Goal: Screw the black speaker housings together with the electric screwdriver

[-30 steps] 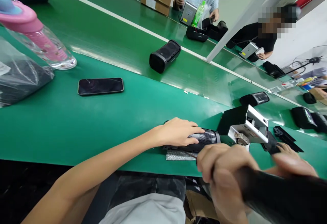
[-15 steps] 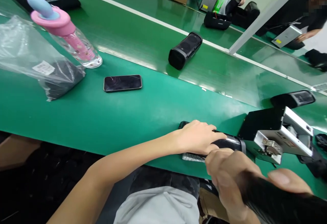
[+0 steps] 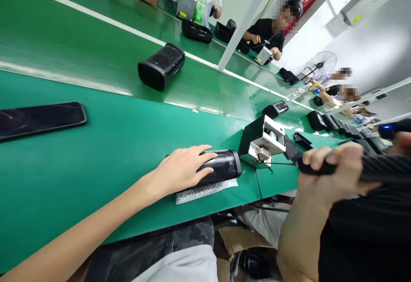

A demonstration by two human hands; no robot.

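A black mesh-covered speaker (image 3: pixel 223 166) lies on a strip of bubble wrap (image 3: pixel 205 192) near the front edge of the green table. My left hand (image 3: pixel 183 168) is laid over its left part, with thumb and fingers around the body. To the right, raised above the table edge, my right hand (image 3: pixel 335 170) is closed around a black ribbed handheld tool (image 3: pixel 385 168). A silver and black metal device (image 3: pixel 265 140) stands just beyond the speaker's right end, with a thin cable near it.
A phone (image 3: pixel 41 119) lies at the left. Another speaker (image 3: pixel 162 65) rests farther back, and a smaller-looking one (image 3: pixel 275 109) is behind the metal device. An open cardboard box (image 3: pixel 240 239) sits below the table edge. Other people work across the table, beyond a slanted post (image 3: pixel 237 33).
The view has swung right. My right hand and its tool have moved away from the speaker, out to the right. My left hand stays on the speaker.
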